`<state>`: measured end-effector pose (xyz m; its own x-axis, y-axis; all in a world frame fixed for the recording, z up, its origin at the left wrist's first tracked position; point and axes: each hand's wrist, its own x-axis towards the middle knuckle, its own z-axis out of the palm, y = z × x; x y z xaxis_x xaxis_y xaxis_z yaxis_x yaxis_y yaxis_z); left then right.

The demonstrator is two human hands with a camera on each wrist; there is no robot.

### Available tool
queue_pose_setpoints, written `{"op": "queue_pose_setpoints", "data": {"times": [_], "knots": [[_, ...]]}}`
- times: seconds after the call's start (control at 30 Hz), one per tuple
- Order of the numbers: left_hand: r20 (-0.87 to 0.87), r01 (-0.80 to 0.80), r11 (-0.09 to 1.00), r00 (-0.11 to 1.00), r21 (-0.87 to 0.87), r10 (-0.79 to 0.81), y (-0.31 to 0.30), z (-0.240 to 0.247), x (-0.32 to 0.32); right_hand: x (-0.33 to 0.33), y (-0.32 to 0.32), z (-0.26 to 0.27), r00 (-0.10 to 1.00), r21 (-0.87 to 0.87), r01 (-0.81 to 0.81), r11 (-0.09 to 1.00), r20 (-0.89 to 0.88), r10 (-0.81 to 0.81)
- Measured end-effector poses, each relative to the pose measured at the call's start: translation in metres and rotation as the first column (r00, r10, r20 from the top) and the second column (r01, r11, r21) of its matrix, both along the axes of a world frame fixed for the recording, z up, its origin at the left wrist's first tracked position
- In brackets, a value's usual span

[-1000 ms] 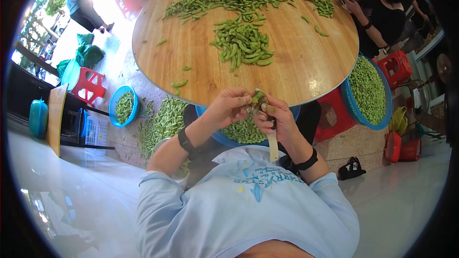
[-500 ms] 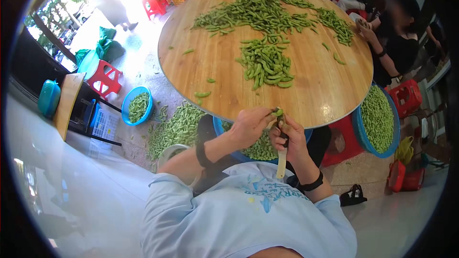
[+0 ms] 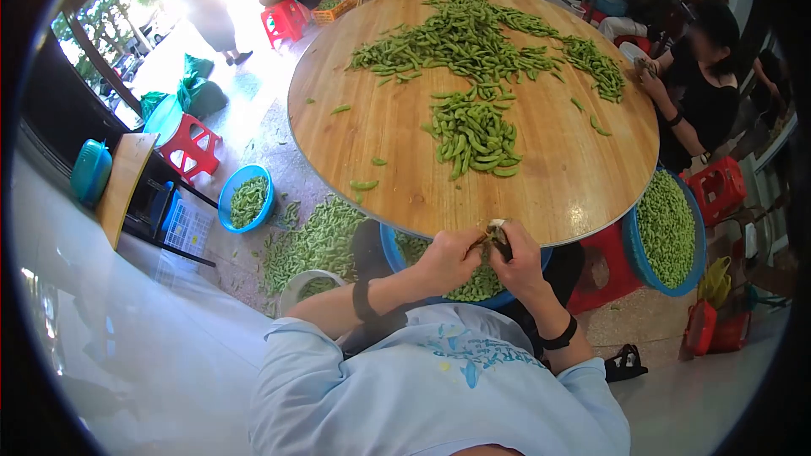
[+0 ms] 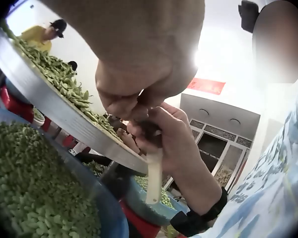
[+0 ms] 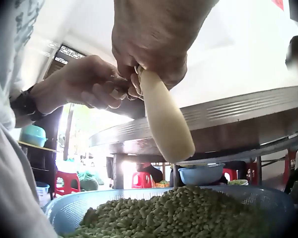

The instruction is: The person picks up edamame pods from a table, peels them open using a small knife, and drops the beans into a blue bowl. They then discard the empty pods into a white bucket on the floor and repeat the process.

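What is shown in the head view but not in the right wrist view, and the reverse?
Only the head view: green pods heaped on the round tabletop.
Only the right wrist view: the table's underside, and the pale handle jutting below the right hand.
Both: this hand, the left hand, and the blue basin of shelled beans beneath them.

The shirt [image 3: 397, 405] is pale blue and loose, its chest carrying a print [image 3: 477, 350] of blue fish-like shapes and lettering, with a yellow spot [image 3: 445, 366] beside the print. Either side of that print, the sleeves end near the elbows. Farther out from it, black bands circle the left wrist [image 3: 363, 300] and right wrist [image 3: 560, 336].
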<state>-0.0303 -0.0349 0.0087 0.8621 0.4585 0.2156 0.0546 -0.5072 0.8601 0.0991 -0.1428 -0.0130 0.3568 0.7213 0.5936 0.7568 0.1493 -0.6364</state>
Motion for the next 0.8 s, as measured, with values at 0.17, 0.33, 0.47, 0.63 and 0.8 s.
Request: {"op": "queue_pose_setpoints", "data": {"times": [0.17,0.33,0.47,0.63,0.8], "knots": [[-0.024,0.037,0.999,0.999,0.012,-0.037,0.0,0.001,-0.003,-0.005,0.002,-0.004,0.999,-0.032,-0.03,0.999,0.025,0.031],[-0.1,0.113,0.982,0.99,0.15,-0.099,0.009,0.015,-0.032,-0.004,0.002,-0.006,0.991,-0.075,-0.111,0.991,-0.089,0.104],[-0.609,0.254,0.836,0.785,0.486,0.116,0.045,0.043,-0.094,-0.003,-0.014,0.001,0.97,-0.137,-0.216,0.967,-0.144,0.197],[-0.265,0.046,0.797,0.953,0.603,0.145,0.081,0.042,-0.073,-0.001,-0.004,-0.002,0.94,-0.07,-0.337,0.939,-0.082,0.331],[-0.136,-0.013,0.87,0.986,0.493,0.092,0.125,0.015,0.044,0.004,-0.002,0.001,0.96,-0.047,-0.268,0.962,-0.103,0.262]]}}
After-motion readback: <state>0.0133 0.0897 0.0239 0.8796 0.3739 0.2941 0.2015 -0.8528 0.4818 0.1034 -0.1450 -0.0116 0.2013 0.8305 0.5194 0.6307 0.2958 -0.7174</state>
